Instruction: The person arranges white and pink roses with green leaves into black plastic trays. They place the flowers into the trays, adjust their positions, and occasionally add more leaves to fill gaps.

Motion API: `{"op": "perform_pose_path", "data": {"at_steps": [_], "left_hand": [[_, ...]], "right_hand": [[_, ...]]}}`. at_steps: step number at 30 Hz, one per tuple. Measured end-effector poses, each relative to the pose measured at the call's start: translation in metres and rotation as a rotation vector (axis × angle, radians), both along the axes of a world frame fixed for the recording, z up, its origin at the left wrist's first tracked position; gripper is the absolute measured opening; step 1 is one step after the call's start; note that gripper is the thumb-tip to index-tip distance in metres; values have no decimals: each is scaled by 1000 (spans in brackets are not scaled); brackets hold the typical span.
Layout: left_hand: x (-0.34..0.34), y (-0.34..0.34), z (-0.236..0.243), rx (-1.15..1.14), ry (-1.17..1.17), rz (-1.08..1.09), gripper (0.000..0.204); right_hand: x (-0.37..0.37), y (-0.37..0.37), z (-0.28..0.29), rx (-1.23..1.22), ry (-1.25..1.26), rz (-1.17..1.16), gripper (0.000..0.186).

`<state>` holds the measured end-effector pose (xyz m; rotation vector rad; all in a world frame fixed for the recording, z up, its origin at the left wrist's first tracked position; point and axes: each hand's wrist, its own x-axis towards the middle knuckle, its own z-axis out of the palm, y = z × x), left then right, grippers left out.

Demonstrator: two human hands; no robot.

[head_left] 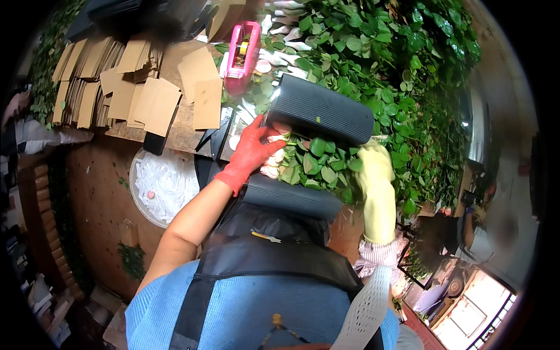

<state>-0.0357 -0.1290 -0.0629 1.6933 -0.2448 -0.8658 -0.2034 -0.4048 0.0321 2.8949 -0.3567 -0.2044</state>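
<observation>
A bunch of roses (318, 163) lies across my front, pale pink blooms at its left end and green leaves to the right. Dark ribbed sheeting lies along both sides of it: an upper piece (321, 108) curls over the far side, a lower piece (291, 198) shows nearest my body. My left hand (255, 150), in a red rubber glove, is closed around the bloom end. In a pale yellow glove, my right hand (375, 166) grips the leafy right end; its fingertips are partly hidden by leaves and the sheeting.
A pink tape dispenser (242, 55) stands beyond the bunch. Stacks of brown cardboard pieces (157, 105) cover the table's left part. Dense leafy stems (402, 87) pile up at the right, beside white-wrapped blooms (286, 32). A round tub (166, 189) of white scraps sits lower left.
</observation>
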Motion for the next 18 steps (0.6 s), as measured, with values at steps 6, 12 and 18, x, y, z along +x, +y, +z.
{"op": "perform_pose_path", "data": {"at_steps": [6,12,18], "left_hand": [[-3,7,-33,4,-116,37,45],[-1,1,-25,73,-263,-32,48],[1,1,-31,98,-165,-56,52]], "right_hand": [[15,75,98,738,-89,-305,29],[54,95,12,835,-105,-70,39],[95,113,-1,419,221,37,29]]}}
